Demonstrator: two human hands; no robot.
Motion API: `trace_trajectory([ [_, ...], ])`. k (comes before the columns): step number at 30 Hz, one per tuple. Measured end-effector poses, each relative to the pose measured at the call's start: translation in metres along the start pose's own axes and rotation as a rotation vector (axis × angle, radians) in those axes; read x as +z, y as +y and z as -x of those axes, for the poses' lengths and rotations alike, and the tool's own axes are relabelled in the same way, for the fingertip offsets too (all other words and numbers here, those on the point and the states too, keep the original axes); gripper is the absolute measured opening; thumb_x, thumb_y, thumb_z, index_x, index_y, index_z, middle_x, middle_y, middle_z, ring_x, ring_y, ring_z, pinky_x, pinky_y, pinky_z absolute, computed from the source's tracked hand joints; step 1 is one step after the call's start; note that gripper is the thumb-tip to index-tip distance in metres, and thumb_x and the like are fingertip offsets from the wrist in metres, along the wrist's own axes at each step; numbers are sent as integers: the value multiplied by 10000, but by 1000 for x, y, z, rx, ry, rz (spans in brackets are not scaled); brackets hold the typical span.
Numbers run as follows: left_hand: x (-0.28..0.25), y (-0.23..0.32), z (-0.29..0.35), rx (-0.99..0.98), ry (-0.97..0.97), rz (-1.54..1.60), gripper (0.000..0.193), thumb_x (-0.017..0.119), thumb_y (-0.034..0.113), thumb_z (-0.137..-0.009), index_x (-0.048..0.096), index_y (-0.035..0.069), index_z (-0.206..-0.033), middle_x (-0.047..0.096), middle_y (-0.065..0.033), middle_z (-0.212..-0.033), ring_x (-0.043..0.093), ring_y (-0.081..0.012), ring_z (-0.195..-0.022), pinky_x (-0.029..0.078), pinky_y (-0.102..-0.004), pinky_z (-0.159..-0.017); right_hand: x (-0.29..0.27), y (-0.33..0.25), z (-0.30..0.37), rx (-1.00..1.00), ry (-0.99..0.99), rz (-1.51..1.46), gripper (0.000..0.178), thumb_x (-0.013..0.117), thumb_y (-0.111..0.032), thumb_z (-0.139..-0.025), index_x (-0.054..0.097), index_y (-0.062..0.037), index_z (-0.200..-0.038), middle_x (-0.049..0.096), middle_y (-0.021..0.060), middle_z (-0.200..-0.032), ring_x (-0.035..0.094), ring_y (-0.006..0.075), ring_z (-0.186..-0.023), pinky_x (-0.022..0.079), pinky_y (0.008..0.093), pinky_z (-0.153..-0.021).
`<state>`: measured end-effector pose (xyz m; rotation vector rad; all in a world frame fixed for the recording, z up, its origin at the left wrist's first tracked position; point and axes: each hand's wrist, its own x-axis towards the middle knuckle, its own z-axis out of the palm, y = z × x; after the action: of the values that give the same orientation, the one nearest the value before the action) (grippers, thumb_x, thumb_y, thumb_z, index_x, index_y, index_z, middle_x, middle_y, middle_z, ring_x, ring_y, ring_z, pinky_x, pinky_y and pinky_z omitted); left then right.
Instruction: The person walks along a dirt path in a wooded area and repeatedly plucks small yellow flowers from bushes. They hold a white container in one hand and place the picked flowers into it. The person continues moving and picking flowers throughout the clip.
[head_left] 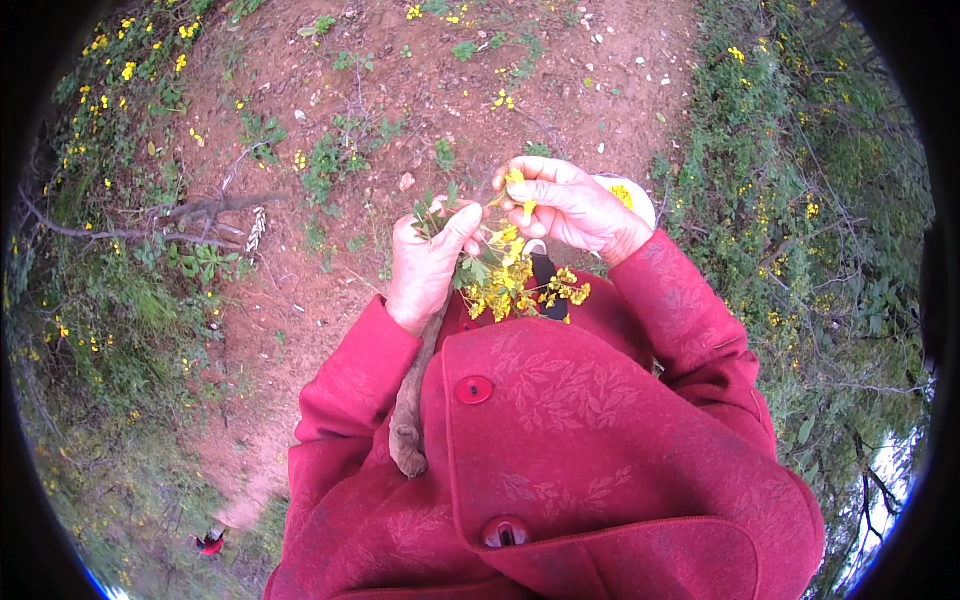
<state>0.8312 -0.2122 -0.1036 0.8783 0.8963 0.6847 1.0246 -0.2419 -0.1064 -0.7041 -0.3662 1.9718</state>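
Observation:
My left hand [422, 262] is closed, thumb and fingers pinching a leafy green sprig. From it a bunch of yellow flowers [505, 285] hangs in front of my red coat. Just to the right, my right hand [575, 208] pinches a few yellow blossoms [518, 185] between thumb and fingertips, close to the sprig. Behind my right wrist a white round container [645, 203] shows in part, with yellow petals [622, 195] in it. A brown wooden stick [408, 420] rests against my coat below my left wrist; its upper end is hidden.
Reddish bare soil [400, 90] with small stones and weeds runs underfoot. Green shrubs [790, 200] with yellow flowers line the right, and more plants [110, 170] grow at left. A dry branch [190, 222] lies on the left. A small red object [210, 543] is at lower left.

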Motion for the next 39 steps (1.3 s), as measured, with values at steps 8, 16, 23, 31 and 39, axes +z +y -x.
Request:
trace_trajectory([
  [8, 3, 3, 2, 72, 91, -137, 109, 639, 87, -822, 629, -8, -875, 614, -39, -681, 548, -75, -562, 438, -203, -520, 14, -1, 0, -24, 71, 272, 230, 575, -148, -870, 537, -9, -1049, 572, 14, -803, 545, 72, -627, 441, 172, -504],
  [16, 3, 2, 3, 98, 70, -101, 115, 636, 99, -826, 610, -6, -866, 610, -43, -678, 552, -84, -558, 446, -209, -524, 15, -3, 1, -187, 293, 553, 125, 634, -98, -819, 621, -3, -898, 603, 26, -651, 510, 48, -502, 386, 165, -441],
  [23, -1, 1, 3, 138, 162, -18, 135, 638, 123, -830, 596, -4, -847, 616, -68, -673, 563, -111, -545, 454, -242, -519, -4, -18, 19, -222, 374, 290, 210, 589, -144, -863, 569, 17, -996, 570, 40, -758, 547, 78, -636, 396, 173, -459],
  [31, 8, 5, 5, 196, 118, -133, 110, 631, 77, -826, 603, -16, -877, 617, -56, -682, 569, -96, -573, 452, -214, -534, 17, 21, 12, 4, 175, 503, 289, 592, -251, -869, 551, -3, -1012, 564, 9, -694, 484, 31, -516, 352, 155, -427],
  [39, 2, 2, 4, 233, 78, -189, 84, 621, 73, -829, 597, -2, -858, 614, -46, -696, 549, -81, -561, 443, -207, -522, 24, 22, 8, -99, 257, 476, 176, 622, -169, -848, 584, -23, -937, 572, 12, -622, 435, 18, -438, 329, 157, -395],
])
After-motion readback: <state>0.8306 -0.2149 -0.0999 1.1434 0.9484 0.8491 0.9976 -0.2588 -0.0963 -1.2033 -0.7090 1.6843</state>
